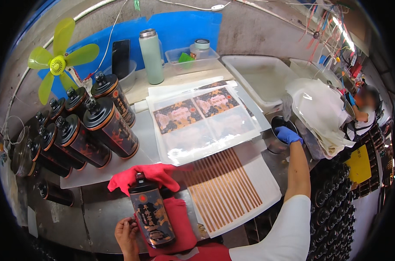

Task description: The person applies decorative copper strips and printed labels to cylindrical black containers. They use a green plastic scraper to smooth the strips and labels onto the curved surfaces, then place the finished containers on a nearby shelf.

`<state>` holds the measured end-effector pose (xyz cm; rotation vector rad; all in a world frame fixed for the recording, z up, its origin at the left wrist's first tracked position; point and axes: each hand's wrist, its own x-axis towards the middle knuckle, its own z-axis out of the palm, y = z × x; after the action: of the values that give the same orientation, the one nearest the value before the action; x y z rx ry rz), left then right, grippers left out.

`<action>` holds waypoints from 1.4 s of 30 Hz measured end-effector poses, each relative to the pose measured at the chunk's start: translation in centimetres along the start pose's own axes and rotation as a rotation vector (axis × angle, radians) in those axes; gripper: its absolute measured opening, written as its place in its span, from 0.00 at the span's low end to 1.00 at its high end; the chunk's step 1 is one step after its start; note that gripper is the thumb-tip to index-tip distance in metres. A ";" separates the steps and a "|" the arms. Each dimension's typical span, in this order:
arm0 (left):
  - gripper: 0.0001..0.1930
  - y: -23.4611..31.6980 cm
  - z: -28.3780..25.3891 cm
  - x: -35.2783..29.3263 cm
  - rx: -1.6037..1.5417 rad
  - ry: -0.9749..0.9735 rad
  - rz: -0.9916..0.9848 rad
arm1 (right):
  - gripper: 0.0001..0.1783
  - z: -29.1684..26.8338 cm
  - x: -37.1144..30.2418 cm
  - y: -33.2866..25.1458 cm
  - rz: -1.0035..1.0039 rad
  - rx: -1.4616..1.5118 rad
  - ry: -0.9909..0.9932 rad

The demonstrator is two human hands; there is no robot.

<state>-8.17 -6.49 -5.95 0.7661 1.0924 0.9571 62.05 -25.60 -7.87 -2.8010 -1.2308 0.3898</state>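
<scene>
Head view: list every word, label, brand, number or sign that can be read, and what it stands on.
Nearest large bottle: a column of copper-coloured characters below a red round mark; wording not copied here.
Printed sheet: red round marks; pale lettering too blurred to read.
Rear standing bottle: red round mark; lettering too small to read.
Yellow sheet: dark marks, too small to read.

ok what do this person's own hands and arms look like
The right hand wears a blue glove; a white sleeve ends near that elbow, leaving the forearm bare. The left hand is bare, with no sleeve showing.
</scene>
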 end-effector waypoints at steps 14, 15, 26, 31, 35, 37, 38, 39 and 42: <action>0.06 1.0 -0.7 -0.2 0.157 0.036 0.135 | 0.20 -3.7 -2.8 -3.9 0.175 0.053 -0.044; 0.07 1.2 -0.8 -0.4 0.155 0.045 0.160 | 0.22 -4.0 -3.4 -4.9 0.130 0.046 0.118; 0.19 4.0 -3.6 -0.8 1.097 0.104 0.601 | 0.13 -9.3 -9.5 -9.2 -0.094 0.025 0.484; 0.31 2.2 -6.5 -1.0 1.404 0.094 0.640 | 0.20 -9.3 -11.9 -11.2 -0.094 1.080 0.231; 0.32 1.6 -5.7 -0.6 1.462 -0.072 0.687 | 0.25 -6.5 -14.5 -16.1 -0.260 0.377 0.211; 0.29 2.3 -4.8 -0.5 1.465 -0.136 0.659 | 0.25 -5.4 -16.2 -18.9 -0.259 0.575 0.197; 0.28 2.4 -4.9 -0.2 1.413 -0.182 0.600 | 0.24 -5.2 -17.1 -21.1 -0.306 0.785 0.159; 0.28 2.7 -5.0 0.1 1.363 -0.221 0.546 | 0.24 -5.1 -17.6 -22.2 -0.360 0.998 0.125; 0.23 3.2 -4.5 0.3 1.121 -0.334 0.485 | 0.23 -2.8 -18.5 -23.0 -0.255 -0.560 0.561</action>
<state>-13.20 -4.73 -4.56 2.0955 1.1199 0.4922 34.25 -23.33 2.22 -2.7575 -1.6880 -0.8163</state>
